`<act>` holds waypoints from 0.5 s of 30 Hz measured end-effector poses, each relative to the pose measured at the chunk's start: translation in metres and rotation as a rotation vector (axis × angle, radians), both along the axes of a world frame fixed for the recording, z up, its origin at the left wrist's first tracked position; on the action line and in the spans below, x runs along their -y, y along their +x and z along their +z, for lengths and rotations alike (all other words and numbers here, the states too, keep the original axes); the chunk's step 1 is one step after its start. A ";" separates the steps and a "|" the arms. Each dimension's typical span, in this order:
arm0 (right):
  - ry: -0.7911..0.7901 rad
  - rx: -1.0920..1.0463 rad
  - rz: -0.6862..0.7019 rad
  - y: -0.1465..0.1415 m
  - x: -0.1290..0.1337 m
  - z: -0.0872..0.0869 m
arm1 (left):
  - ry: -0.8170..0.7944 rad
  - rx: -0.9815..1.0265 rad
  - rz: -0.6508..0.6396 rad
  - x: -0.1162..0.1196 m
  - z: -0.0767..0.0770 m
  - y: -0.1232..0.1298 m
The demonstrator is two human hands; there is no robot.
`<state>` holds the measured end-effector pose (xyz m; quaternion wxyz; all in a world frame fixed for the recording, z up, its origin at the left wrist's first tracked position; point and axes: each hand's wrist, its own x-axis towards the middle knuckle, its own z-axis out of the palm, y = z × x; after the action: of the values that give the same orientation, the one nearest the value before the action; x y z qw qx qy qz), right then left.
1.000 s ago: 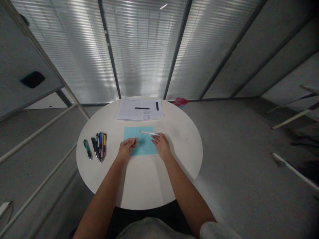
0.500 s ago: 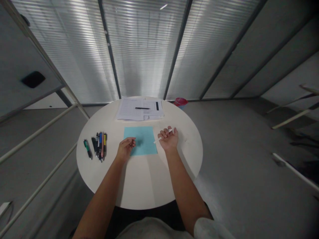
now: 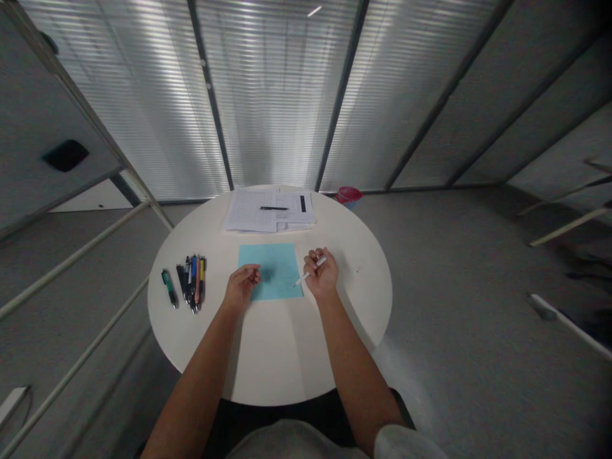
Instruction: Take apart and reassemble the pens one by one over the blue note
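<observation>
My right hand [image 3: 322, 277] holds a slim white pen [image 3: 302, 278] by the right edge of a light blue sheet of paper [image 3: 277, 284]. The pen slants down toward the sheet, with its lower end near the paper's edge. At the left side of the sheet is my left hand [image 3: 241, 287], its fingers curled and pressed together above the paper's edge. Whatever may be between those fingertips is hidden or too small to name. Faint marks seem to show on the sheet, too dim to read.
Several pens [image 3: 194, 280] lie bunched on the left of the round white table [image 3: 268, 363], with a green pen [image 3: 168, 288] apart. Printed papers [image 3: 251, 213] carry a black pen [image 3: 274, 208] at the back. A red basket [image 3: 349, 194] stands beyond the table.
My right hand has turned and its fingers have closed more around the white pen, whose lower end has dropped slightly. My left hand has stayed almost still.
</observation>
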<state>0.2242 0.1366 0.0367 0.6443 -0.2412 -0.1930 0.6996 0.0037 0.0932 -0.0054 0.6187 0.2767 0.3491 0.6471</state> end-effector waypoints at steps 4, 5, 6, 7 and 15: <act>-0.037 0.034 0.023 0.006 0.000 -0.012 | -0.008 0.005 0.001 0.000 0.000 0.000; -0.040 0.074 0.047 0.007 -0.001 -0.015 | -0.008 0.006 0.000 0.001 -0.001 0.000; -0.042 0.128 0.064 0.007 -0.002 -0.018 | -0.006 0.008 -0.001 0.001 -0.001 0.000; -0.047 0.193 0.064 0.007 -0.003 -0.020 | -0.003 0.010 -0.002 0.001 -0.002 -0.001; 0.164 0.829 -0.115 -0.012 0.001 -0.041 | 0.009 0.009 -0.015 0.000 -0.005 -0.002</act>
<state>0.2118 0.1353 -0.0048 0.5672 -0.4603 -0.4772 0.4885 0.0017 0.0934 -0.0100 0.6238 0.2791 0.3412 0.6454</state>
